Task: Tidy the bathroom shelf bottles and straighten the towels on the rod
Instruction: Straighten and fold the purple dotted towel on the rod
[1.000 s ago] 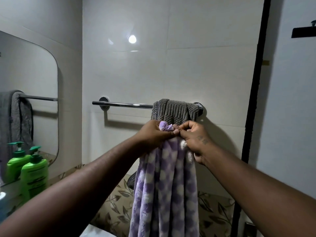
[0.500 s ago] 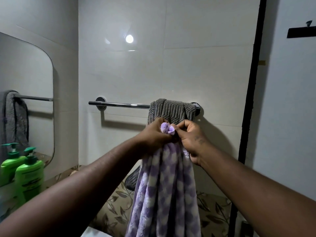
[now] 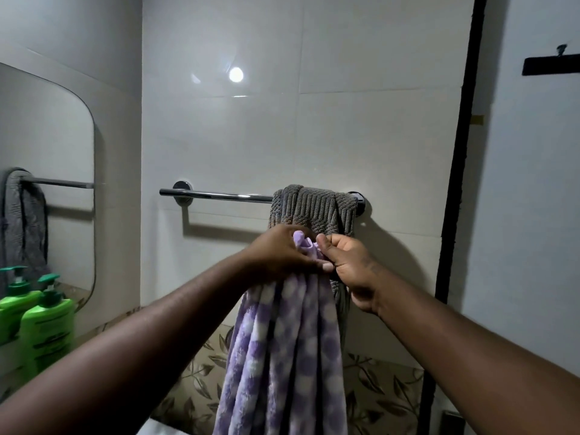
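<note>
Purple checked towel (image 3: 282, 356) hangs bunched from both hands; the right hand (image 3: 351, 265) has just loosened to re-pinch, while the left hand (image 3: 282, 255) grips its top below the rod (image 3: 216, 194).

1. The place is a home bathroom: large glossy pale wall tiles (image 3: 361, 136) fill the view from 10 to 1 o'clock.
2. A chrome towel rod (image 3: 216, 194) is fixed to the tiles at 12 o'clock, with a grey towel (image 3: 317, 207) draped over it.
3. A rounded mirror (image 3: 47, 152) hangs at 9 o'clock.
4. A green pump bottle (image 3: 47, 328) stands at 8 o'clock.
</note>
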`<state>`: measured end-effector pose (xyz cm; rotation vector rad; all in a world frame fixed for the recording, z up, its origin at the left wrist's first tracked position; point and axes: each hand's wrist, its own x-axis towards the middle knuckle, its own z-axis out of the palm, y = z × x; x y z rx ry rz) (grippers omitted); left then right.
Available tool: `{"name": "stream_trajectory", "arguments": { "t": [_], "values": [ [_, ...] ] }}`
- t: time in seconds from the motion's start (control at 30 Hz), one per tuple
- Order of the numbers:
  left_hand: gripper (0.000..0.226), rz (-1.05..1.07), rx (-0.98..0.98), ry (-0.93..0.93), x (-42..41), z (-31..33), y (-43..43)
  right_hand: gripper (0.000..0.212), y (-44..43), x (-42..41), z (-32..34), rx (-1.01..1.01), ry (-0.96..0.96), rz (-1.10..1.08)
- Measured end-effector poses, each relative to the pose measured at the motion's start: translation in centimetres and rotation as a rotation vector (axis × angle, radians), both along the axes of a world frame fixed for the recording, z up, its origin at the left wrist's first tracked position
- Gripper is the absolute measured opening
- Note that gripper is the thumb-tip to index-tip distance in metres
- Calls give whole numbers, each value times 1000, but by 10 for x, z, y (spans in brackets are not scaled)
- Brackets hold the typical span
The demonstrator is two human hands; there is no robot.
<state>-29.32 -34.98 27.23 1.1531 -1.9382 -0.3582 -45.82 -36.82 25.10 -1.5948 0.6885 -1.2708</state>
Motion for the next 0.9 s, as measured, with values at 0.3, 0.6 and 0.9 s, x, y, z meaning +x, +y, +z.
{"name": "stream_trajectory", "arguments": {
  "t": [0.3,0.6,0.9],
  "values": [
    [25,347,-165,231,9,8,-8,26,0,2,-19,72,-47,101],
    [26,-30,119,191,1,-7,0,23,-2,11,-7,-60,-151,-87],
    [14,34,-23,534,11,-2,5,24,-1,-14,-7,140,61,136]
  ]
}}
